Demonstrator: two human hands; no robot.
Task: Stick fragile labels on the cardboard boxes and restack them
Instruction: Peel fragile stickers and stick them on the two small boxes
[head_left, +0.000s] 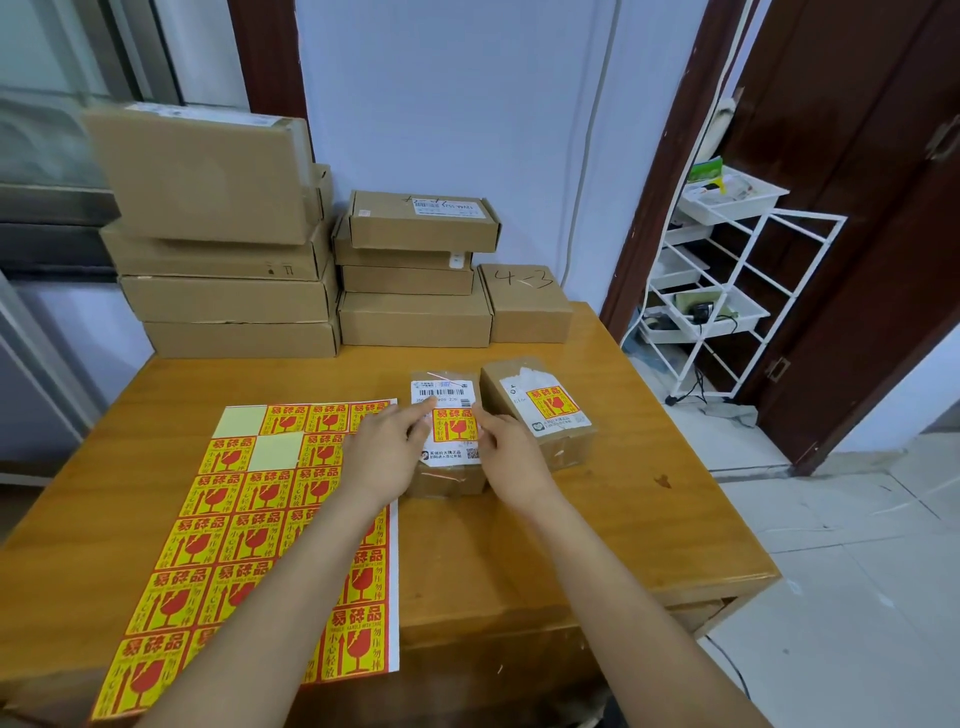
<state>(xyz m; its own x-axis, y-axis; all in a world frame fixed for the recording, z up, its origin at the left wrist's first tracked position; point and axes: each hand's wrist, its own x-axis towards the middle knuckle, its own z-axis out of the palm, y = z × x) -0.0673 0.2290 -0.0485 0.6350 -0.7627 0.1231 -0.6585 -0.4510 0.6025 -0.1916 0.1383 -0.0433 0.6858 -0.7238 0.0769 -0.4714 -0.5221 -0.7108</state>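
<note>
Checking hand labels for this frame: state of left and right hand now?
Left hand: open, fingers pressing the fragile label onto the small box.
Right hand: open, fingertips at the label's right edge.

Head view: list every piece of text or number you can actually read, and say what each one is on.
"4-3": handwritten on top of the small box at the back.
"易碎品": red heading on each sticker of the label sheet.
"易碎品": fragile label under both hands, on the near small box.
"易碎品": label on the right small box.
Shipping labels, barcodes and the scrawl on the middle stack's top box: too small or blurred.
</note>
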